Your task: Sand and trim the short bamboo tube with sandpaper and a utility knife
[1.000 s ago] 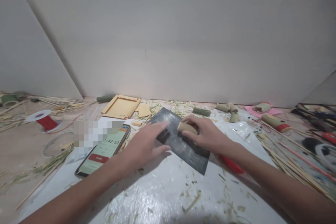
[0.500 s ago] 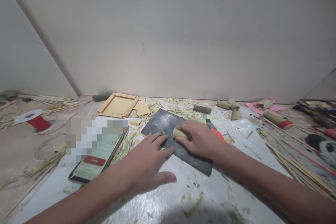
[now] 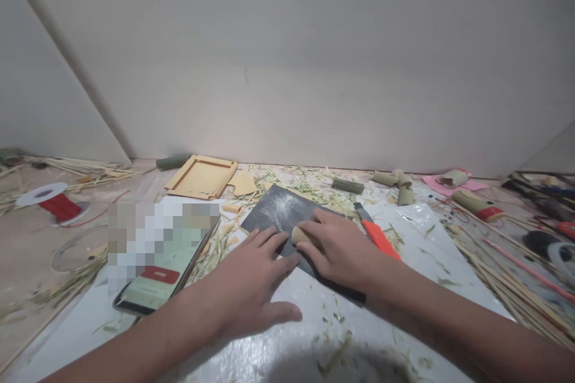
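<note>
A dark sheet of sandpaper (image 3: 265,212) lies on the white work surface, with pale dust on its upper part. My left hand (image 3: 251,281) is spread flat, its fingertips resting on the sheet's left edge. In my right hand (image 3: 344,245) is a short piece of bamboo (image 3: 299,236), lying on its side against the sandpaper; my fingers cover most of it and only its pale end shows. An orange-handled utility knife (image 3: 380,239) lies just beyond my right hand, partly hidden by it.
A phone (image 3: 157,275) lies left of my forearm. Behind stand a yellow cardboard tray (image 3: 204,176) and a green bamboo piece (image 3: 347,185). A spool of red cord (image 3: 60,203) stands far left. Bamboo sticks (image 3: 498,281) lie at right, shavings (image 3: 287,176) are scattered around, and a wall rises behind.
My right hand has moved slightly left and towards me along the sandpaper with the bamboo piece, baring more of the orange knife. My left hand stays in place.
</note>
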Available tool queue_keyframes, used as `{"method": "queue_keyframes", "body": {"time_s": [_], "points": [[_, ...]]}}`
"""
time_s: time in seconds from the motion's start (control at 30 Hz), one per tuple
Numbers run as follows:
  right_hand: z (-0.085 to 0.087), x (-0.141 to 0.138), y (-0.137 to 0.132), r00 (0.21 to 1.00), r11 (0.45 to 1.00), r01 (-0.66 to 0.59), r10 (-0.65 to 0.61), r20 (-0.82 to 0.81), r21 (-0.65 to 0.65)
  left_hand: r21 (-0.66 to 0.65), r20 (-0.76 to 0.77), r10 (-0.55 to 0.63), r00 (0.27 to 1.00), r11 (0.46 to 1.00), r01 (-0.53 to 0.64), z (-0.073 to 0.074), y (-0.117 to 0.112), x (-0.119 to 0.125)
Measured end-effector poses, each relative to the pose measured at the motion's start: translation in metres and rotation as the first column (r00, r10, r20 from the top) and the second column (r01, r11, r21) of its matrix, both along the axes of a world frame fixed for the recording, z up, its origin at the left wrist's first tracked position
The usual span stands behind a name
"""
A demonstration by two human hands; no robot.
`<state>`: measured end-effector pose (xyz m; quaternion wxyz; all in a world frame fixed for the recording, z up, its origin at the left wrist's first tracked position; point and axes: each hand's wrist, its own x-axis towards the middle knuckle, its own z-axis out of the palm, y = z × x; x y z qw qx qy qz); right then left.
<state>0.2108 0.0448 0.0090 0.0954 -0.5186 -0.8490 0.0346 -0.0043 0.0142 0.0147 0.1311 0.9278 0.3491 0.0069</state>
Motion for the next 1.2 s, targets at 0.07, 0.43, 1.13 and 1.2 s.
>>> {"method": "queue_keyframes", "body": {"time_s": [0.07, 0.43, 1.13, 1.2], "points": [[0.000, -0.001, 0.000, 1.000, 1.000, 0.026, -0.026, -0.001, 0.005, -0.005, -0.027, -0.007, 1.000, 1.000, 0.006, 0.002, 0.000, 0.000], [0.002, 0.003, 0.011, 0.986, 0.992, 0.126, -0.126, 0.113, 0.008, -0.013, -0.076, -0.010, 0.997, 1.000, 0.009, 0.006, -0.002, 0.000], [-0.006, -0.007, 0.001, 0.991, 0.993, 0.112, -0.108, 0.083, -0.039, -0.005, -0.005, 0.005, 1.000, 1.000, -0.005, -0.004, -0.004, -0.006], [-0.007, -0.006, 0.003, 0.979, 0.982, 0.188, -0.187, 0.077, 0.001, -0.015, -0.019, 0.012, 1.000, 1.000, -0.012, -0.003, -0.004, -0.006]]}}
